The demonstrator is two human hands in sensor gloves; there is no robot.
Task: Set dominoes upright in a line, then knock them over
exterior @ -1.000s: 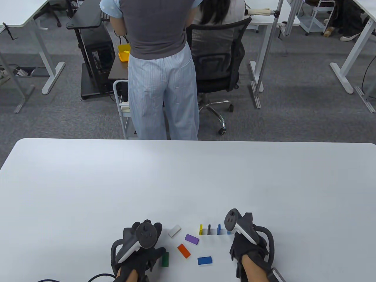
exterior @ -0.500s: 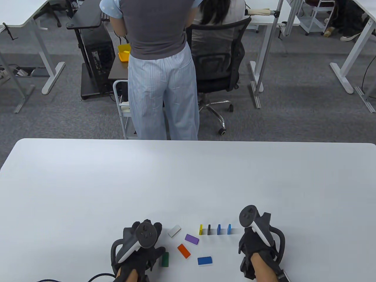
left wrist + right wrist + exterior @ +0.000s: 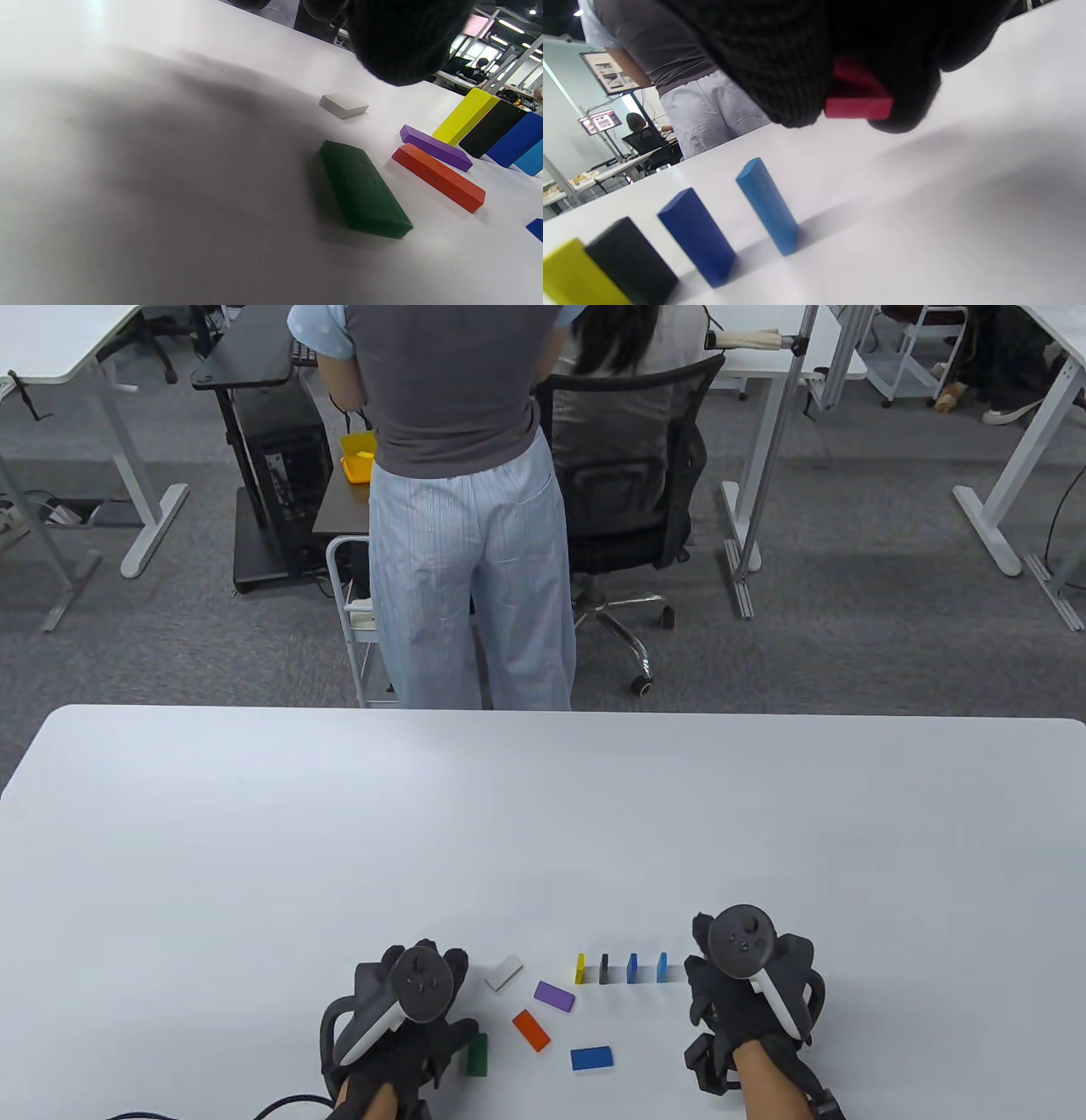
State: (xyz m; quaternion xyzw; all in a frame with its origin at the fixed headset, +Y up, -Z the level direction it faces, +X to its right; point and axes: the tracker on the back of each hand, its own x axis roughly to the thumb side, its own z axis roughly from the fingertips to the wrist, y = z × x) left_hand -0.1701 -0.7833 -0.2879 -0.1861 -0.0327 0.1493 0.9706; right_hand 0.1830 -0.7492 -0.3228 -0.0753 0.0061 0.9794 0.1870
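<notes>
The line is part-built: four dominoes stand upright in a row near the front of the bench [image 3: 543,814], running from the yellow domino [image 3: 580,968] through the black domino [image 3: 604,968] and the dark blue domino [image 3: 632,968] to the light blue domino [image 3: 662,967]. The right hand [image 3: 747,993] hovers just beside that light blue end, and the right wrist view shows its fingers [image 3: 780,72] curled round a red domino [image 3: 859,99], held clear of the surface. The step in hand looks to be adding this piece as the fifth in the row.

The next move calls for lowering the red domino onto its short end in line with the others, spaced like its neighbours, then opening the fingers without brushing the light blue one, since a nudge there would likely topple the whole row early.

Five pieces lie flat and are not yet stood up: a white domino [image 3: 504,972], a purple domino [image 3: 554,996], an orange domino [image 3: 531,1030], a blue domino [image 3: 591,1057] and a green domino [image 3: 478,1055]. The left hand [image 3: 405,1027] sits just beside the green one; its fingers seem to hold nothing, though the wrist view shows only a dark fingertip, so I cannot tell for sure. Beyond the bench a person [image 3: 462,500] stands with their back turned, by an office chair [image 3: 632,475].
</notes>
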